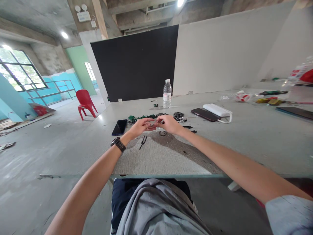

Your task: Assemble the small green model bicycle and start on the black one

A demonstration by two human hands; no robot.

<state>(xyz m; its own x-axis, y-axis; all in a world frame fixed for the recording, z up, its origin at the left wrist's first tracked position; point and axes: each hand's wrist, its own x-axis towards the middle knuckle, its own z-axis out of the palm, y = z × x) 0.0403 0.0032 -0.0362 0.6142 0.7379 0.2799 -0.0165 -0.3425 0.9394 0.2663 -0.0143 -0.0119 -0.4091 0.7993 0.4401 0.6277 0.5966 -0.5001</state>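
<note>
My left hand (141,126) and my right hand (168,124) meet above the table, fingertips close together. Between them is a small silvery part (152,124), too small to name, pinched by the left fingers. The right thumb and forefinger are closed at the same spot; what they grip is mostly hidden. Just below lies a thin ring-like piece (162,133). A small black fork-shaped part (143,142) rests nearer to me. Behind the hands are green and black pieces (144,117) and small black wheels (179,114).
A phone (119,127) lies left of the hands. A plastic bottle (167,94) stands behind them. To the right are a dark phone-like slab (204,115) and a white device with a strap (217,110). Plastic packaging (242,96) lies farther right. A black panel (137,62) stands behind.
</note>
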